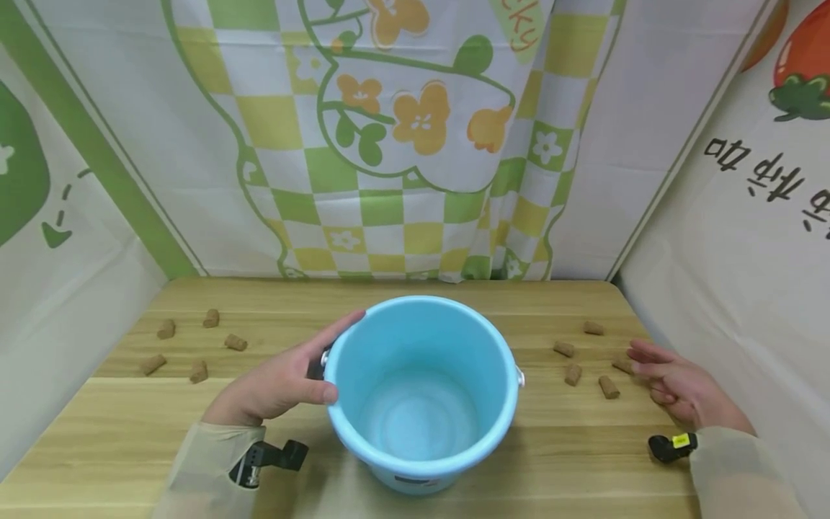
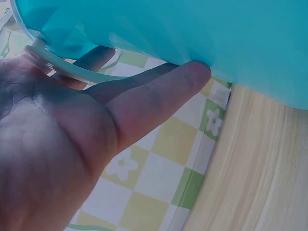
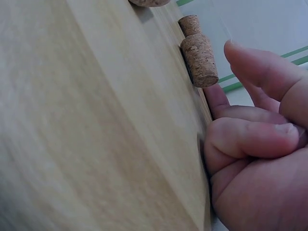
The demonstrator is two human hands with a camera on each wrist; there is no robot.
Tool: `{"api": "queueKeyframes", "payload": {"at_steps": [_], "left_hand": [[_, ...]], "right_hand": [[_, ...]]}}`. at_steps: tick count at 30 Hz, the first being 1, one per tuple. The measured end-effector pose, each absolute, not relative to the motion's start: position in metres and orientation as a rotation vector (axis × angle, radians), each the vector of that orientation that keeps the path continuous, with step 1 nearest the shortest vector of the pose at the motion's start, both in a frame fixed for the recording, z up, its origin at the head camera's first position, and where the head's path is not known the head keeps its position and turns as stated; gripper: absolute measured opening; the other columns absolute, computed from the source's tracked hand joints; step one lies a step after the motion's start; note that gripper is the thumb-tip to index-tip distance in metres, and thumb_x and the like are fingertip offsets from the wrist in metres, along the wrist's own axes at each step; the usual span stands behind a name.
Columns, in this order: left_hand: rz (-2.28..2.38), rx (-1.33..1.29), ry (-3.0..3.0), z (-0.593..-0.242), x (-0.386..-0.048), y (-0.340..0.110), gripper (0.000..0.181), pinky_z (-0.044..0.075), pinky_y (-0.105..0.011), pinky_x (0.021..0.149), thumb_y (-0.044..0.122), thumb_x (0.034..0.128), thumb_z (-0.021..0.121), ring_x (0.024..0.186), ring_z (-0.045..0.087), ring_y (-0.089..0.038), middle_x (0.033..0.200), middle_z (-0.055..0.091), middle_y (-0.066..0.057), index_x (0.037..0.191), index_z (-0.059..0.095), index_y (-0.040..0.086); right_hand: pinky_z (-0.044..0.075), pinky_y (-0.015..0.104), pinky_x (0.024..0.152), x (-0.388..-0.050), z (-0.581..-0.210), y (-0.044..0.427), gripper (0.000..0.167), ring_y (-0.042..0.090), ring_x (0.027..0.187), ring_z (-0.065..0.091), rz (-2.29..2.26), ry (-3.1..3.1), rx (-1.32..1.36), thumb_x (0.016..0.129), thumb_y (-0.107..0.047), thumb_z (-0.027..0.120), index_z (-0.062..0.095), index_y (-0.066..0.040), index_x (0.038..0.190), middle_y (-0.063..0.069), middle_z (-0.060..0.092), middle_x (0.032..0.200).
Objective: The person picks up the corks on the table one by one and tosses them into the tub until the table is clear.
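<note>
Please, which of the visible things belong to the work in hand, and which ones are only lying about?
Probably belonging to the work:
blue bucket, touched by the left hand
right-side corks, beside the right hand
left-side corks, matching but untouched

Probably only surroundings:
wooden table, as support
patterned curtain behind
wrist cameras

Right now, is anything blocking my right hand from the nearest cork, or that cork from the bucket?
Nothing visible separates your right hand from the nearest cork. Toward the blue bucket, another cork lies between, and the raised rim stands there too.
</note>
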State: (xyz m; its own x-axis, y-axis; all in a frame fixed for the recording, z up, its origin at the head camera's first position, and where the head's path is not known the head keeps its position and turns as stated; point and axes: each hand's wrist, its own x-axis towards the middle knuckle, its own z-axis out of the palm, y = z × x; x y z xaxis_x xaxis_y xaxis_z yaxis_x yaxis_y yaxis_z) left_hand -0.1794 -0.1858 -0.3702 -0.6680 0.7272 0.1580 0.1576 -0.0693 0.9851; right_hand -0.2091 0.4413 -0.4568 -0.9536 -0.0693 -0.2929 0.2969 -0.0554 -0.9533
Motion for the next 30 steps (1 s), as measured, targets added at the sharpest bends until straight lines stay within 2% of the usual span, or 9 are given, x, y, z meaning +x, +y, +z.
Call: {"api": "queueKeyframes", "payload": {"at_steps": [2,6,10,12,17,20,23,30], "left_hand": [[1.785,0.950,1.782,-0.3705,-0.1797,-0.1862,0.104,0.045,-0.053,0.096,0.032,0.0850,0.081,0.129,0.037,-0.053,0.157,0.021,-0.024,0.162,0.011,0.023],[1.785,0.954,1.779,-0.3709,-0.1795,-0.1870,0.103,0.045,-0.052,0.097,0.031,0.0856,0.080,0.130,0.036,-0.053,0.157,0.020,-0.024,0.162,0.012,0.023],[1.792,0.956,1.775,-0.3710,-0.1788,-0.1872,0.103,0.044,-0.053,0.097,0.031,0.0856,0.080,0.129,0.036,-0.054,0.156,0.021,-0.024,0.162,0.012,0.023],[1.797,0.951,1.760,-0.3712,-0.1786,-0.1867,0.103,0.044,-0.054,0.097,0.031,0.0860,0.080,0.129,0.036,-0.054,0.157,0.020,-0.024,0.162,0.011,0.022],[1.797,0.953,1.749,-0.3711,-0.1786,-0.1851,0.105,0.044,-0.055,0.096,0.031,0.0865,0.080,0.129,0.036,-0.053,0.158,0.019,-0.023,0.162,0.008,0.019],[1.796,0.943,1.754,-0.3709,-0.1783,-0.1850,0.105,0.044,-0.055,0.096,0.031,0.0859,0.080,0.130,0.036,-0.053,0.158,0.019,-0.022,0.162,0.008,0.020],[1.794,0.933,1.763,-0.3710,-0.1781,-0.1855,0.106,0.044,-0.054,0.097,0.031,0.0855,0.081,0.130,0.037,-0.052,0.158,0.018,-0.022,0.162,0.008,0.021],[1.797,0.922,1.765,-0.3708,-0.1773,-0.1862,0.104,0.043,-0.054,0.098,0.032,0.0848,0.081,0.130,0.036,-0.052,0.158,0.018,-0.021,0.162,0.012,0.027]], "right_hand": [[0.036,0.016,0.044,-0.2095,-0.4563,0.4406,0.068,0.001,0.052,0.036,-2.097,1.968,0.262,0.095,-0.005,0.068,0.037,-0.016,0.155,-0.020,0.061,0.115],[0.036,0.017,0.044,-0.2102,-0.4555,0.4381,0.051,0.001,0.052,0.037,-2.083,1.996,0.255,0.093,-0.001,0.068,0.058,-0.023,0.137,-0.019,0.062,0.114],[0.037,0.017,0.045,-0.2111,-0.4551,0.4355,0.057,0.002,0.052,0.038,-2.038,2.042,0.232,0.091,0.002,0.068,0.054,-0.018,0.142,-0.017,0.060,0.114],[0.037,0.017,0.045,-0.2113,-0.4554,0.4352,0.058,0.001,0.052,0.038,-2.023,2.055,0.239,0.091,0.003,0.068,0.054,-0.019,0.142,-0.018,0.061,0.113],[0.037,0.016,0.044,-0.2098,-0.4564,0.4363,0.051,0.001,0.051,0.038,-2.012,2.071,0.254,0.089,0.005,0.069,0.065,-0.028,0.127,-0.020,0.063,0.110],[0.037,0.016,0.043,-0.2089,-0.4569,0.4364,0.049,0.001,0.050,0.038,-2.016,2.081,0.241,0.088,0.006,0.069,0.067,-0.028,0.123,-0.020,0.063,0.110],[0.037,0.016,0.043,-0.2087,-0.4569,0.4352,0.049,0.001,0.050,0.038,-2.011,2.092,0.242,0.088,0.006,0.070,0.067,-0.027,0.124,-0.020,0.062,0.109],[0.037,0.017,0.043,-0.2106,-0.4561,0.4326,0.061,0.002,0.050,0.037,-1.933,2.171,0.240,0.089,0.001,0.071,0.050,-0.010,0.146,-0.022,0.059,0.109]]}}
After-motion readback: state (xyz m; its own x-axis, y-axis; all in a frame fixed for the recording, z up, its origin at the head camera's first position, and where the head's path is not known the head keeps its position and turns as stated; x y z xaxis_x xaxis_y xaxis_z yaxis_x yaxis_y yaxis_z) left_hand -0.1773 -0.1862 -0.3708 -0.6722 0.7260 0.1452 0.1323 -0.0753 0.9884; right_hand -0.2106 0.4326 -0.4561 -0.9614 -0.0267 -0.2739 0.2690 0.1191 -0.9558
